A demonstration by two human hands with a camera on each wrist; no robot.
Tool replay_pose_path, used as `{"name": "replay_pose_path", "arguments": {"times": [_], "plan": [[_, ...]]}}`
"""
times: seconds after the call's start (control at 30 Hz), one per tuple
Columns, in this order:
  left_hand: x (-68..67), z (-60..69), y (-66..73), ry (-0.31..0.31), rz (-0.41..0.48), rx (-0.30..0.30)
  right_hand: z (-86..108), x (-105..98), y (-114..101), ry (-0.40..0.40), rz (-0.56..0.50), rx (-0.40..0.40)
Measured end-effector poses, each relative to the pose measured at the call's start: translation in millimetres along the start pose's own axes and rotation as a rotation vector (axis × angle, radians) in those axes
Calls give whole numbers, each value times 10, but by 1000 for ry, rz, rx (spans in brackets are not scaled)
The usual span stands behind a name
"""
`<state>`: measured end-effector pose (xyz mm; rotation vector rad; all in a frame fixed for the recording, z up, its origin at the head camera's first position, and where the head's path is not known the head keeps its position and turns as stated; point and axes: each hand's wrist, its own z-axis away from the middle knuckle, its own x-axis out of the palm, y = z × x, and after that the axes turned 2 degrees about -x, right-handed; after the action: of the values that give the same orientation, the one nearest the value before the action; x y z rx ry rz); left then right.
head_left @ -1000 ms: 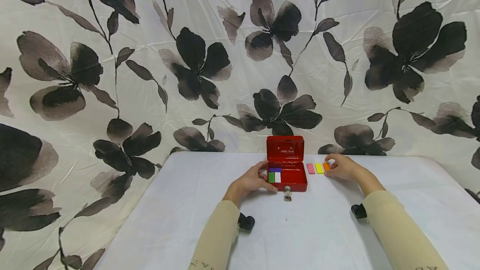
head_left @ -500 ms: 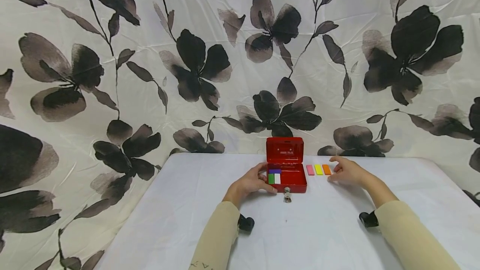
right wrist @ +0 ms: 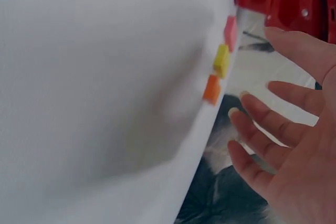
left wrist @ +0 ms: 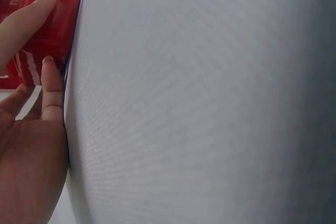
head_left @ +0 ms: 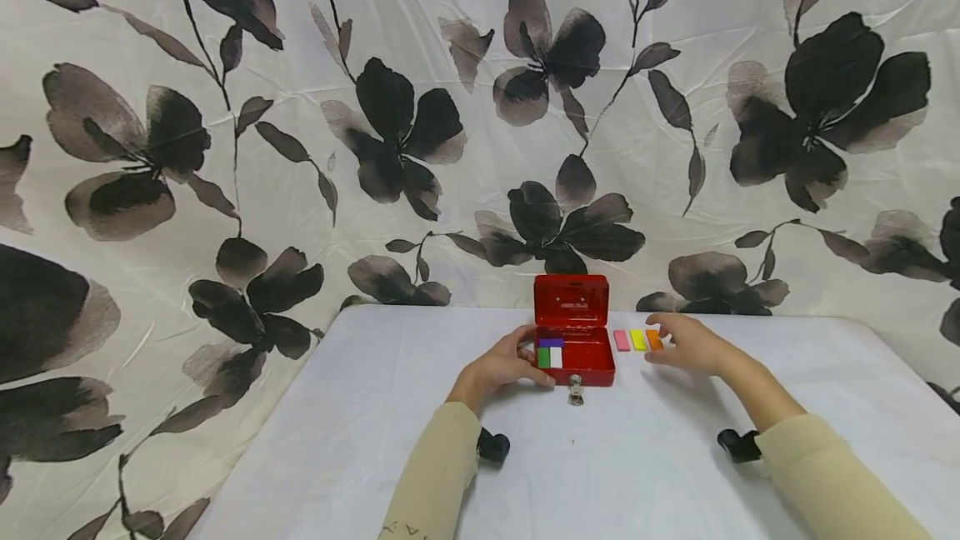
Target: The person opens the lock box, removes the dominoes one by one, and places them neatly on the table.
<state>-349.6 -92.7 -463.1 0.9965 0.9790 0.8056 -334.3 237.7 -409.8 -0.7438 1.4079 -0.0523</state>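
Note:
An open red metal box (head_left: pixel 587 354) stands on the table with purple (head_left: pixel 551 342), green (head_left: pixel 543 357) and white (head_left: pixel 556 357) blocks in its left part. My left hand (head_left: pixel 501 363) grips the box's left front corner, thumb along the front; the left wrist view shows its fingers (left wrist: pixel 51 90) against the red wall. Right of the box lie a pink block (head_left: pixel 622 341), a yellow block (head_left: pixel 638 339) and an orange block (head_left: pixel 654 340) in a row. My right hand (head_left: pixel 690 344) hovers by the orange one, fingers apart, holding nothing; the right wrist view shows a gap between hand (right wrist: pixel 304 124) and orange block (right wrist: pixel 212 89).
The box's raised lid (head_left: pixel 572 300) stands at the back, close to a floral cloth (head_left: pixel 420 23) that hangs behind the table. A metal latch (head_left: pixel 575 390) sticks out from the box's front. White cloth covers the table (head_left: pixel 585 482).
My right hand let go of the orange block and drew back to the right, then came back left beside it. The left hand and the box have stayed in place.

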Motion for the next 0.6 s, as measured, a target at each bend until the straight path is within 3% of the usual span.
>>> {"name": "replay_pose_path", "arguments": {"times": [0.27,0.6], "plan": [[-1,-5,1,3,-20,-2,-48,83,-276,67,-7,-93],[-3,1,4,5,-20,-10,-133,223,-398,71,-72,-123]]}}
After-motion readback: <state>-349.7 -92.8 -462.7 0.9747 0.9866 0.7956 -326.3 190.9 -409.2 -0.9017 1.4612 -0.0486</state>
